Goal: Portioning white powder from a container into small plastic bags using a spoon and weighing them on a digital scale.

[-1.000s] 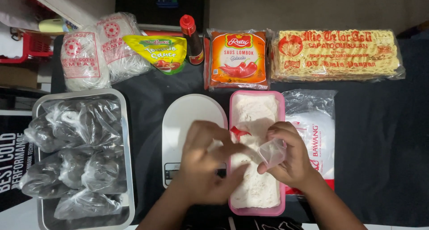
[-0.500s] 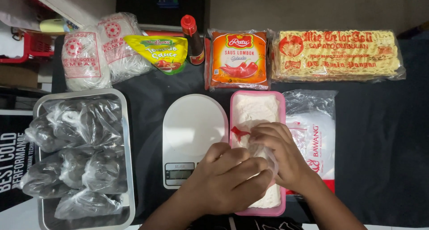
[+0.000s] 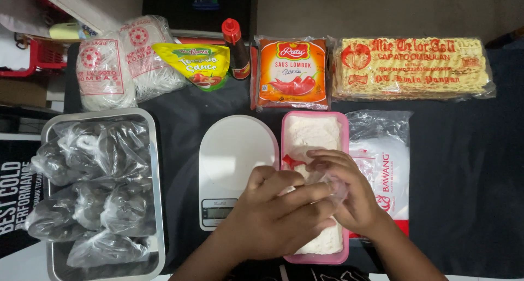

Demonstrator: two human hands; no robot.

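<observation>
Clasped together, both hands (image 3: 305,204) now close over a small clear bag (image 3: 334,184) (previously spread apart) above the pink tray (image 3: 344,150).

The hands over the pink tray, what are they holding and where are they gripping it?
Both hands, left hand and right hand, pinch a small clear plastic bag between the fingertips above the pink tray. The fingers hide which part of the bag they grip.

Brightness: even, fairly bright overhead light.
Shadows: soft, faint around the white scale (image 3: 236,163).
Glare: pale sheen on the clear bags in the metal tray (image 3: 154,166) left of the scale.
Focus: sharp throughout; hands slightly soft.
</observation>
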